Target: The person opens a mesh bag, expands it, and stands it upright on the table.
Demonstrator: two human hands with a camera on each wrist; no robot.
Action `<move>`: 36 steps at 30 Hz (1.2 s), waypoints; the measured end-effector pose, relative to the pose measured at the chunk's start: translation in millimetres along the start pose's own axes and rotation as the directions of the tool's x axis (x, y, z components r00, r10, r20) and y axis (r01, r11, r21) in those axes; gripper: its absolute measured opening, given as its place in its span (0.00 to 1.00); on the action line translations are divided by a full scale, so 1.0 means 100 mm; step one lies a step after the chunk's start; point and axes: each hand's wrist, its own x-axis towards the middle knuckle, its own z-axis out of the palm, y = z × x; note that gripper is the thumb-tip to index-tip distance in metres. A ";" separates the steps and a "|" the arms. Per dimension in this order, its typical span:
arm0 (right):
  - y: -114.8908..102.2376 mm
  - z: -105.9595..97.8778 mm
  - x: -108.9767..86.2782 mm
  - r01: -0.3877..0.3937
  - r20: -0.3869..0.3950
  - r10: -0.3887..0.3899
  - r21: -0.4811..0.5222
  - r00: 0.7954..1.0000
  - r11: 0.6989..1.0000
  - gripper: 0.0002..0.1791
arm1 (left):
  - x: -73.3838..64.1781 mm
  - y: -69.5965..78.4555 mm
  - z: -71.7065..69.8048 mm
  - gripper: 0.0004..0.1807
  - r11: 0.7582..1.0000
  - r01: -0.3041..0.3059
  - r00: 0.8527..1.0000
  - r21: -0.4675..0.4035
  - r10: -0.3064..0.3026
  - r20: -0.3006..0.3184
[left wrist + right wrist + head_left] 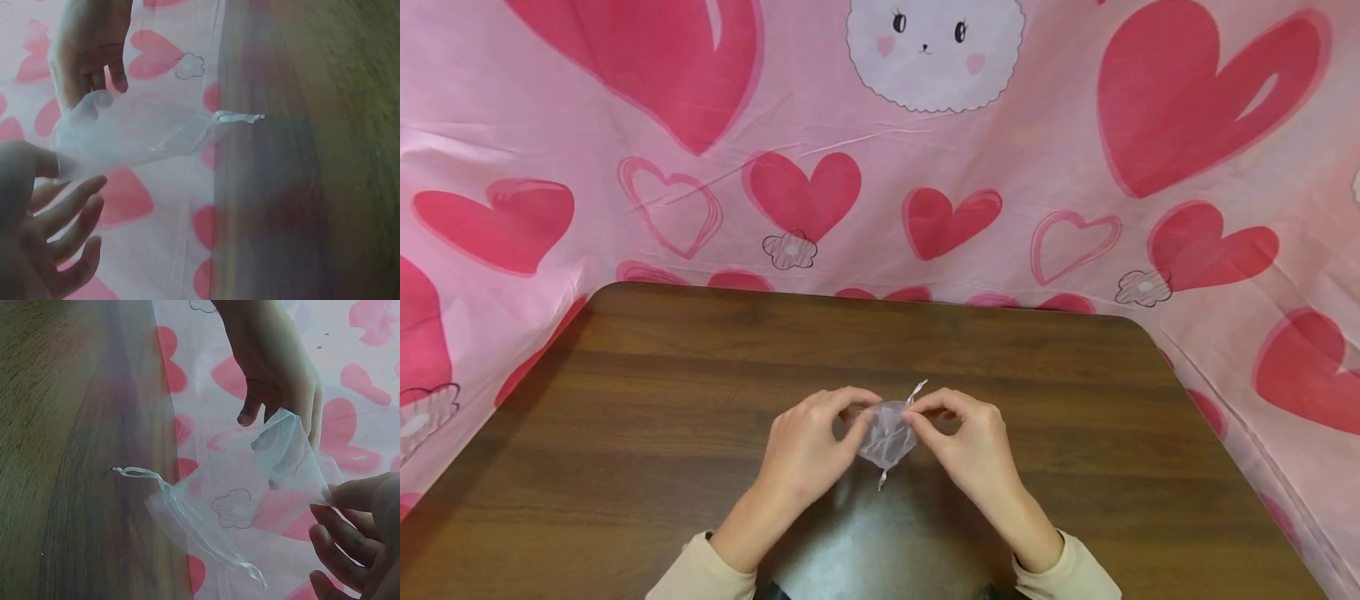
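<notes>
A small sheer white drawstring pouch (889, 437) is held above the table between two hands. My left hand (811, 437) pinches one side of it between thumb and fingers. On the opposite side, my right hand (970, 433) pinches an edge near a ribbon loop (917, 390) that sticks up. A second ribbon loop (882, 480) hangs toward the near side. Seen from the right wrist, the gathered drawstring band (203, 528) crosses the mesh, with a loop at each end. Left fingertips show dimly through the mesh there.
The brown wood-grain table (700, 358) extends beneath both hands. Behind it and at its sides hangs a pink cloth (880, 200) printed with hearts. Beige sleeves (1067, 571) cover the forearms at the near edge.
</notes>
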 end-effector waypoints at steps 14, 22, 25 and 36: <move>-0.03 0.01 -0.02 0.040 0.059 -0.043 0.053 0.997 0.998 0.11 | 0.00 -0.01 -0.01 0.08 0.996 -0.089 0.994 -0.014 0.087 -0.072; -0.04 0.00 -0.02 0.005 0.142 -0.006 0.008 0.990 1.000 0.08 | 0.01 -0.01 0.00 0.12 0.996 -0.079 0.992 -0.032 0.075 -0.104; -0.03 0.01 -0.02 0.035 0.109 -0.034 -0.006 0.993 0.999 0.08 | 0.01 -0.01 0.01 0.13 0.997 -0.076 0.992 -0.023 0.073 -0.098; -0.03 0.02 -0.03 0.040 0.082 -0.038 -0.021 0.996 0.999 0.09 | 0.00 -0.02 0.00 0.13 1.000 -0.022 0.999 0.019 0.022 -0.040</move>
